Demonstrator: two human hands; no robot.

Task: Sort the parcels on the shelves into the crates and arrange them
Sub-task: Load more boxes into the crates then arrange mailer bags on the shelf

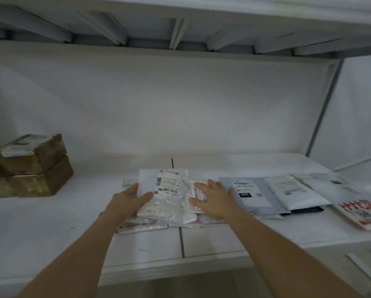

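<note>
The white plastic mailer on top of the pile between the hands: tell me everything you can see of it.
The white plastic mailer is a soft, crinkled, glossy poly bag lying flat on top of a loose pile of other mailers on the white shelf. A white shipping label with barcodes covers its upper middle; the print is too blurred to read. Small dark specks mark its near left corner. The left hand grips its left edge, thumb on top. The right hand rests flat on the smaller labelled packet just to its right.

A parcel storeroom: white metal shelf (201, 244) with labelled mailer bags (167, 196) and taped cardboard boxes (36, 166).
</note>
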